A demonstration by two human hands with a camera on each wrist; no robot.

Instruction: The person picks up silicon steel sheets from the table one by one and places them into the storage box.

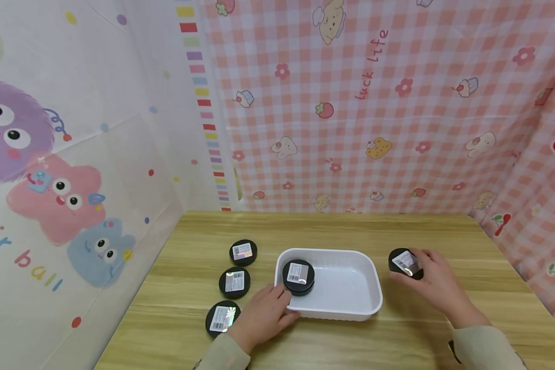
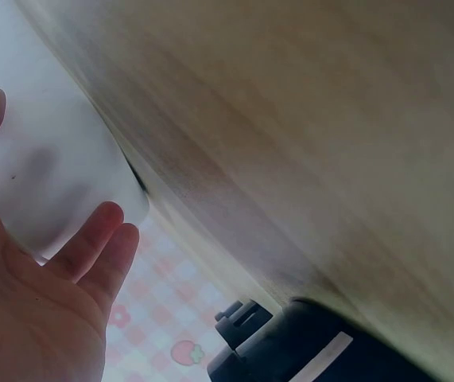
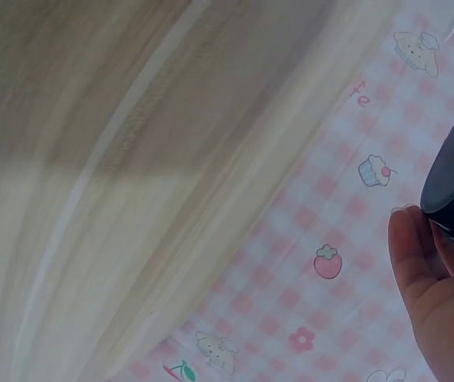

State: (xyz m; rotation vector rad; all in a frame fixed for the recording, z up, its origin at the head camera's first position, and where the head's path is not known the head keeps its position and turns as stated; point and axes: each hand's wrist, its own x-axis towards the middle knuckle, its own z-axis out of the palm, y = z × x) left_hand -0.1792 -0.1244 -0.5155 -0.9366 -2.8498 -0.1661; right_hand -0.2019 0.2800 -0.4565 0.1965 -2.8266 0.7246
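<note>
My right hand pinches a flat round black container with a white barcode label, to the right of the white tray. The right wrist view shows its dark underside above the fingers, tilted. My left hand holds the tray at its near left corner, with fingers at the rim and thumb along the front wall. In the left wrist view, the fingers lie against the white wall. Inside the tray's left end, one labelled black container sits on another.
Three more labelled black containers stand in a column left of the tray: a far one, a middle one and a near one, partly behind my left hand. Printed cloth hangs behind the wooden table.
</note>
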